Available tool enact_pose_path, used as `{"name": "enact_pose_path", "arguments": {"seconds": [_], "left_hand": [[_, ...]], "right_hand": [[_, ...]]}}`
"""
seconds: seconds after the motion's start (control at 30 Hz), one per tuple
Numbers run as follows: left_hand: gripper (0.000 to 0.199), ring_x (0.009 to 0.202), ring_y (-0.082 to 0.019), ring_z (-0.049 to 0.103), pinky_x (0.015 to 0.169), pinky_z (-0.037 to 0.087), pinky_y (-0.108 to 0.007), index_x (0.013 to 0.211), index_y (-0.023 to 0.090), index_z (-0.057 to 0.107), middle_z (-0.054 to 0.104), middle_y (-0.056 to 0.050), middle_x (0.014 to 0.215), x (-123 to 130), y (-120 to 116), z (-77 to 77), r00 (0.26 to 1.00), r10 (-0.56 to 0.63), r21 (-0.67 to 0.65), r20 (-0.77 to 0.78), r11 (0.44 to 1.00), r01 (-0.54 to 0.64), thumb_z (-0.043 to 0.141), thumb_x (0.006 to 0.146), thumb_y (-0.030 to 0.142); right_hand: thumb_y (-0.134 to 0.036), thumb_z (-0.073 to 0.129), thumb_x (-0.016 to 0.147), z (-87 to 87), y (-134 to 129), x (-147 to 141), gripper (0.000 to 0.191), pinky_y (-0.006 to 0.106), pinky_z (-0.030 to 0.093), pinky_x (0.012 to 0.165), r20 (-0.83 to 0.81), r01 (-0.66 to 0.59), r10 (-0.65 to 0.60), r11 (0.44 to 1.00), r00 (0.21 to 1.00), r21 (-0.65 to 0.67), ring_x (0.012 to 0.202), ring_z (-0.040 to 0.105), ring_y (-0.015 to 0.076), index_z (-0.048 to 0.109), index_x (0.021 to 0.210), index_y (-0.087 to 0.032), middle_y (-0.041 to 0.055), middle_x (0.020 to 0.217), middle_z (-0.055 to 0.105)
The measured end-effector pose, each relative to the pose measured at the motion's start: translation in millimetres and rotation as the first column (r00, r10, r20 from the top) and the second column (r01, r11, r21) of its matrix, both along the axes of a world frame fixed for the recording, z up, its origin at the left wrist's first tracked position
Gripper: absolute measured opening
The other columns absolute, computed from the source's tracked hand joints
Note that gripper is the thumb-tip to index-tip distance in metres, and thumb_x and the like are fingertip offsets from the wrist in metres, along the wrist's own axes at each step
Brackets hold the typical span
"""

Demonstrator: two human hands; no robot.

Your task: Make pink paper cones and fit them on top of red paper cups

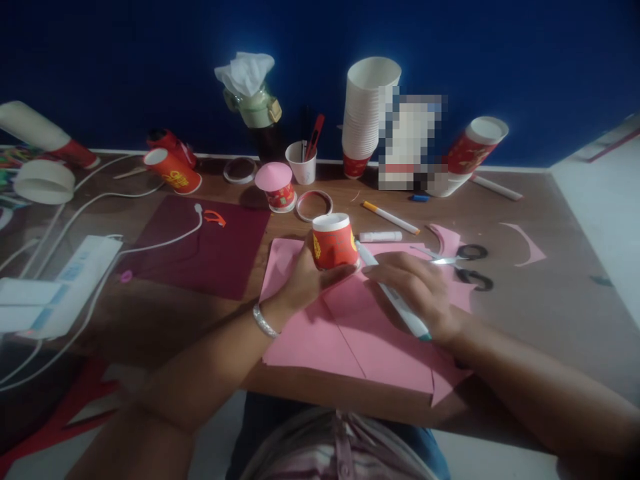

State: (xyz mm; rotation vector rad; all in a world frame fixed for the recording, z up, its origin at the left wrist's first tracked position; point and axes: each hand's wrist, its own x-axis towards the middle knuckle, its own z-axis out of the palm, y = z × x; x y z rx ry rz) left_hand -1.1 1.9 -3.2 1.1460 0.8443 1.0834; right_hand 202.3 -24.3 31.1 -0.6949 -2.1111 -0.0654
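Observation:
A short red paper cup (334,247) with yellow marks and a white top is gripped in my left hand (306,277), above the pink paper sheets (320,333). My right hand (413,283) holds a white marker (403,310) with a teal end, its tip close to the cup's right side; whether it touches, I cannot tell. Right of that hand lie black-handled scissors (457,259) on and beside pink scraps (445,240). A white marker cap or glue stick (381,237) rests just behind the sheets.
Behind stand a red cup with a pink paper cone (274,180), a tape roll (314,205), a cup of tools (303,167) and a tall cup stack (367,120). An orange-capped marker (390,217) lies nearby. At left are a power strip (75,287), cables and maroon paper (200,253).

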Motion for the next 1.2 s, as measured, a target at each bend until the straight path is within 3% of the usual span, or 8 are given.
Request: {"name": "enact_pose_path", "arguments": {"seconds": [0.17, 0.33, 0.5, 0.7, 0.83, 1.0, 1.13, 1.2], "left_hand": [[0.040, 0.093, -0.020, 0.067, 0.090, 0.056, -0.038, 0.104, 0.018, 0.070, 0.071, -0.006, 0.101, -2, 0, -6.2, 0.997, -0.007, -0.039, 0.074, 0.999, 0.010, 0.093, 0.075, 0.032], [0.043, 0.096, -0.020, 0.068, 0.092, 0.055, -0.036, 0.108, 0.020, 0.071, 0.072, -0.005, 0.102, -4, 0, -5.9, 0.979, -0.026, -0.089, 0.202, 0.995, 0.045, 0.092, 0.074, 0.035], [0.053, 0.105, -0.022, 0.069, 0.100, 0.054, -0.038, 0.118, 0.024, 0.067, 0.073, -0.005, 0.113, -4, 2, -1.7, 0.953, 0.000, -0.133, 0.303, 0.990, 0.042, 0.092, 0.073, 0.035], [0.061, 0.129, -0.033, 0.065, 0.111, 0.052, -0.050, 0.129, 0.022, 0.065, 0.073, -0.012, 0.124, -5, 2, 1.8, 0.929, -0.077, -0.195, 0.363, 0.968, 0.157, 0.087, 0.074, 0.038], [0.061, 0.131, -0.035, 0.064, 0.109, 0.053, -0.049, 0.128, 0.020, 0.066, 0.072, -0.014, 0.127, -5, 0, 3.8, 0.921, -0.142, -0.207, 0.363, 0.951, 0.228, 0.087, 0.076, 0.042], [0.049, 0.105, -0.028, 0.072, 0.090, 0.059, -0.041, 0.111, 0.019, 0.069, 0.073, -0.009, 0.101, -2, -5, 1.0, 0.929, -0.176, -0.184, 0.325, 0.952, 0.245, 0.090, 0.076, 0.048], [0.044, 0.076, -0.016, 0.067, 0.072, 0.056, -0.031, 0.101, 0.019, 0.067, 0.068, -0.001, 0.085, 0, -5, 0.3, 0.942, -0.082, -0.215, 0.326, 0.964, 0.158, 0.094, 0.073, 0.040], [0.039, 0.072, -0.014, 0.066, 0.069, 0.055, -0.028, 0.098, 0.020, 0.067, 0.067, 0.001, 0.081, 0, -4, 0.9, 0.937, -0.047, -0.238, 0.347, 0.962, 0.136, 0.092, 0.075, 0.037]], "right_hand": [[-0.008, 0.057, 0.100, -12.4, 8, 1, 0.029, 0.030, 0.057, 0.065, -0.133, 0.058, -0.080, 0.984, 0.988, -0.169, 0.074, 0.070, 0.0171, 0.062, 0.123, -0.026, 0.0019, 0.090, 0.072], [-0.010, 0.060, 0.095, -19.8, 15, 0, 0.029, 0.035, 0.059, 0.073, -0.179, 0.111, -0.166, 0.952, 0.970, -0.284, 0.083, 0.071, 0.0199, 0.059, 0.121, -0.023, 0.0066, 0.101, 0.072], [-0.013, 0.063, 0.092, -28.8, 16, -2, 0.040, 0.036, 0.061, 0.075, -0.169, 0.025, -0.092, 0.931, 0.981, -0.363, 0.085, 0.071, 0.0201, 0.053, 0.130, -0.022, 0.0068, 0.104, 0.070], [-0.011, 0.064, 0.093, -30.0, 17, -3, 0.029, 0.033, 0.059, 0.072, -0.194, 0.026, -0.078, 0.966, 0.978, -0.257, 0.085, 0.071, 0.0195, 0.058, 0.119, -0.023, 0.0049, 0.099, 0.072], [-0.008, 0.059, 0.095, -25.5, 18, 1, 0.024, 0.030, 0.051, 0.062, -0.113, 0.085, -0.099, 0.988, 0.989, -0.128, 0.073, 0.064, 0.0173, 0.061, 0.112, -0.024, 0.0028, 0.089, 0.067], [-0.008, 0.056, 0.097, -16.8, 15, 5, 0.024, 0.031, 0.046, 0.058, 0.160, 0.044, -0.076, 0.981, 0.984, 0.191, 0.067, 0.053, 0.0169, 0.064, 0.113, -0.025, 0.0009, 0.078, 0.059], [-0.008, 0.058, 0.094, -9.9, 12, 0, 0.021, 0.032, 0.051, 0.061, 0.236, -0.061, -0.013, 0.951, 0.972, 0.305, 0.069, 0.054, 0.0167, 0.067, 0.101, -0.025, 0.0008, 0.077, 0.060], [-0.009, 0.061, 0.093, -8.5, 12, -2, 0.017, 0.032, 0.052, 0.061, 0.255, -0.076, -0.017, 0.932, 0.967, 0.353, 0.069, 0.053, 0.0164, 0.068, 0.095, -0.023, 0.0016, 0.078, 0.062]]}}
